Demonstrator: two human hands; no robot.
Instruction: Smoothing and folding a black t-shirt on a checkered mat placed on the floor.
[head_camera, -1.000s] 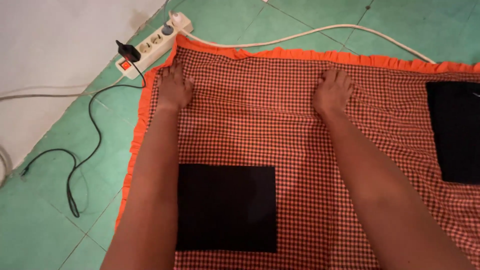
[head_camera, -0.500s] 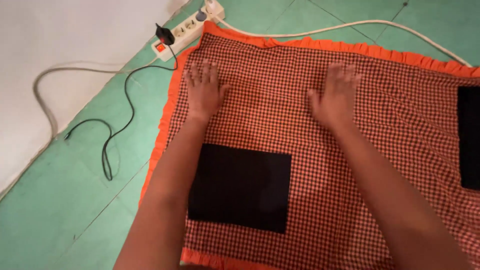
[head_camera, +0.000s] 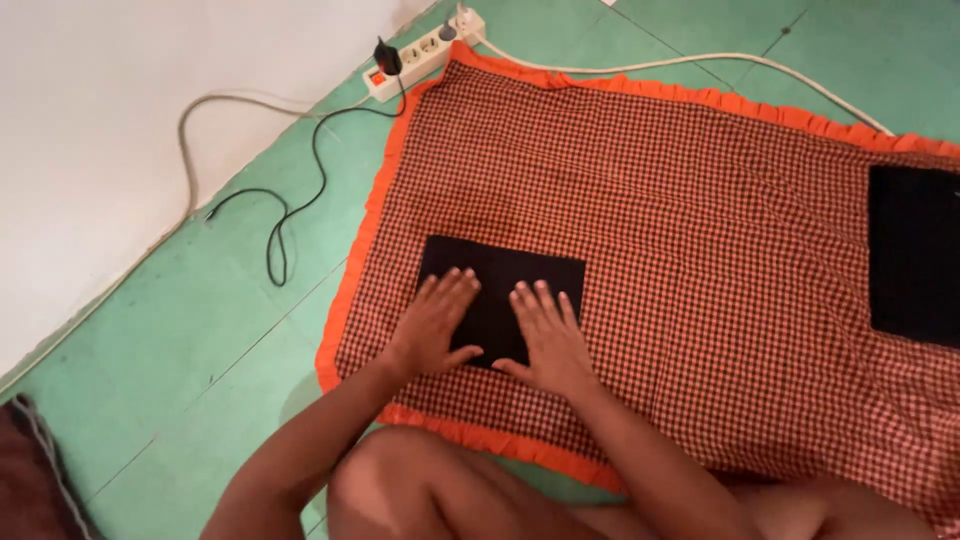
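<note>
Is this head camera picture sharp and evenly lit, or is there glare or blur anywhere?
Head view: warm, soft light with no glare; the white wall is the brightest part. The checked cloth and the black patch look fairly sharp, though the fine checks shimmer a little. The left hand and right hand cast only faint shadows. The knee close to the camera is softer.
</note>
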